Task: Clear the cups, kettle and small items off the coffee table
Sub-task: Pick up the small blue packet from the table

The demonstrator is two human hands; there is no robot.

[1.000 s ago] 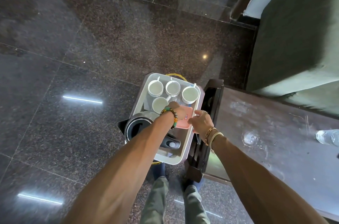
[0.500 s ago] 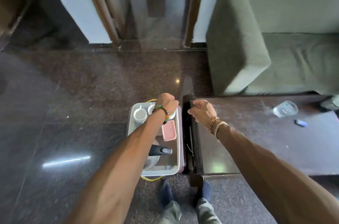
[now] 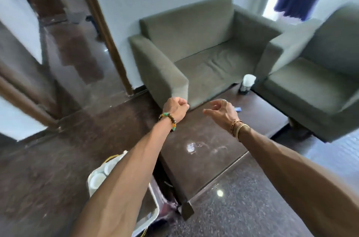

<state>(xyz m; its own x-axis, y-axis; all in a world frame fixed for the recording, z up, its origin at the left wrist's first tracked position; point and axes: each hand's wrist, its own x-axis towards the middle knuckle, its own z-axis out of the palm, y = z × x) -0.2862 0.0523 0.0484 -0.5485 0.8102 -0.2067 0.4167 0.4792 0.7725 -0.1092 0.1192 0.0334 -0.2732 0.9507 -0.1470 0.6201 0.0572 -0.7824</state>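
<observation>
Left hand [image 3: 176, 109], curled into a loose fist with nothing seen in it, hangs above the coffee table's [image 3: 204, 159] far left edge; right hand [image 3: 221, 112], half open with fingers loosely bent and empty, hangs over the middle of the top. Just past the right hand a small blue item [image 3: 238, 109] lies on the table, and a white container [image 3: 247, 83] stands at the far right corner, between the two green armchairs. Off the table's near left end, on the floor, sits the pale tray [image 3: 153, 203] with white cups [image 3: 97, 180] at its far end; the left forearm hides the rest, so the kettle cannot be seen. Step in hand, as judged: return reach for the remaining small items. Next move calls for extending the right hand forward to pinch the blue item, then a longer reach to the corner container.
</observation>
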